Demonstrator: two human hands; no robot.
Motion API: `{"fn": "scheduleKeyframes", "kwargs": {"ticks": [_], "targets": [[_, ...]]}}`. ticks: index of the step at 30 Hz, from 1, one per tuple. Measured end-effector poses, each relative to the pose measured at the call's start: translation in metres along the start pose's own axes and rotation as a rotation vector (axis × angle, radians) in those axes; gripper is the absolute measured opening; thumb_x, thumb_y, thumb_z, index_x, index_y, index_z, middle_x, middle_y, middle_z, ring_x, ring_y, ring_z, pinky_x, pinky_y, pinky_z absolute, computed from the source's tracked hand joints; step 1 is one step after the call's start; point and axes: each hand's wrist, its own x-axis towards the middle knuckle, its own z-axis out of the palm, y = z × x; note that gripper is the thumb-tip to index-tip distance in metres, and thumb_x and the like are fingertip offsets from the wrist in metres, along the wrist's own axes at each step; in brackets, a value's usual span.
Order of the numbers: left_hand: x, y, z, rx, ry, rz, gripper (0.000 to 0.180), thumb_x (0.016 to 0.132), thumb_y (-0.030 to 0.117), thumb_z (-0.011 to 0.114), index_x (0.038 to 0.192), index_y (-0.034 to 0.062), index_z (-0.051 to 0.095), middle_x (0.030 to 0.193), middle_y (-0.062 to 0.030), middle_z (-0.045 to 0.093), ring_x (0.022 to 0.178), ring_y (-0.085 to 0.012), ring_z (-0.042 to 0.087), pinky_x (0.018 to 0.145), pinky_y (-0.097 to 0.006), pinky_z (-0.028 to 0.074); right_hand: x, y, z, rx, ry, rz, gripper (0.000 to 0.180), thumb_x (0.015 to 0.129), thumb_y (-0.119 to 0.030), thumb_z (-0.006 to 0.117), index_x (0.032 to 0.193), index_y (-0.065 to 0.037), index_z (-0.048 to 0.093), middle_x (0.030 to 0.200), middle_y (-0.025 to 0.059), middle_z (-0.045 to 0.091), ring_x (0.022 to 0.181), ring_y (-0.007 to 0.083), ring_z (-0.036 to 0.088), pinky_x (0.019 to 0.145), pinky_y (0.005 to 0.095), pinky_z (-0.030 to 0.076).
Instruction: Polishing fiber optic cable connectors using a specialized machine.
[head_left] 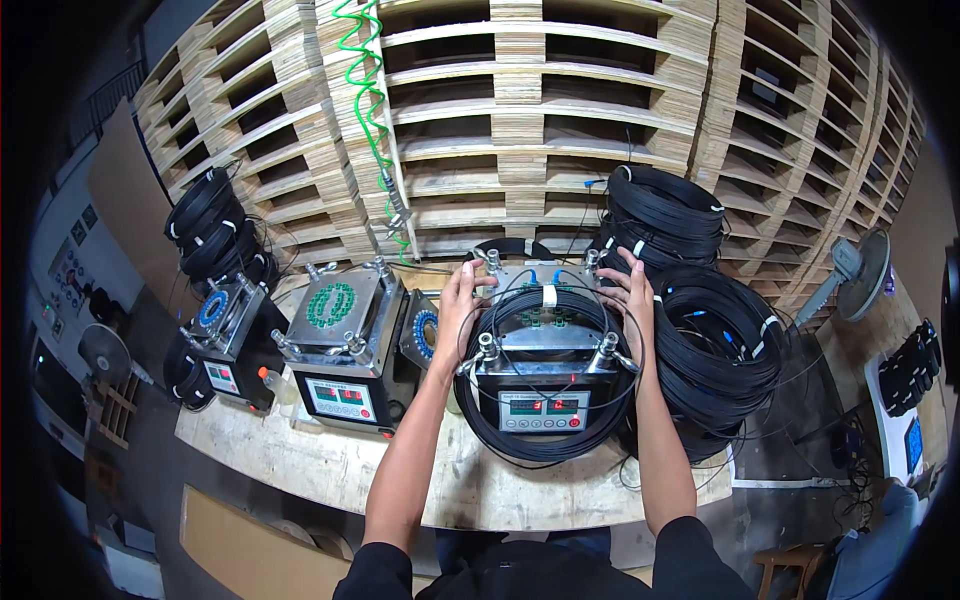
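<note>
the person's left hand [462, 298] and right hand [630, 293] both curl their fingers around a coil of black cable [545, 440] draped around the grey machine [540, 370] at the middle of the wooden bench [300, 455]. a white band [549, 296] wraps the coil at twelve o'clock. on the machine's front, at six o'clock, sits a pale rectangular panel with red digits [541, 409]. stacked black cable coils [715, 350] lie at three o'clock, a second grey machine [345, 350] with a green ring on top at nine o'clock.
</note>
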Motion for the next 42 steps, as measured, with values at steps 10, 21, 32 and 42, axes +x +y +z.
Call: {"fn": "scheduleKeyframes", "kwargs": {"ticks": [10,21,32,42], "targets": [[0.0,-0.005,-0.008,-0.181,0.14,0.005,0.062,0.108,0.053,0.038,0.142,0.0017,0.048,0.119,-0.0172,0.065,0.083,-0.0211,0.07,0.074,-0.032,0.059,-0.005,-0.007,0.006,0.099,0.044,0.048,0.066,0.107,-0.059,0.029,0.155,-0.013,0.034,0.119,0.0201,0.066,0.089,0.0246,0.073,0.077,0.0304,0.058],[0.0,-0.007,-0.009,-0.28,0.096,0.058,0.069,0.109,0.051,0.036,0.16,0.0078,0.016,0.141,-0.0223,0.054,0.104,-0.0338,0.072,0.094,-0.039,0.057,-0.004,-0.001,0.005,0.136,0.09,-0.048,0.062,0.109,-0.053,0.028,0.16,-0.017,0.025,0.126,0.0235,0.062,0.092,0.0325,0.075,0.085,0.0385,0.056],[-0.003,-0.003,-0.006,-0.267,0.097,0.042,0.07,0.108,0.051,0.038,0.16,0.0099,0.015,0.137,-0.0241,0.056,0.101,-0.0344,0.073,0.092,-0.041,0.057,-0.004,-0.003,0.006,0.14,0.082,-0.02,0.063,0.109,-0.053,0.031,0.159,-0.016,0.022,0.124,0.024,0.062,0.096,0.0325,0.073,0.085,0.0403,0.059],[-0.005,0.003,-0.002,-0.141,0.081,-0.032,0.058,0.107,0.049,0.043,0.15,0.0104,0.041,0.131,-0.0162,0.062,0.103,-0.0227,0.072,0.077,-0.031,0.058,-0.005,-0.003,0.004,0.062,0.02,-0.008,0.065,0.108,-0.057,0.029,0.158,-0.016,0.026,0.12,0.0183,0.066,0.101,0.0259,0.071,0.087,0.0362,0.056]]}}
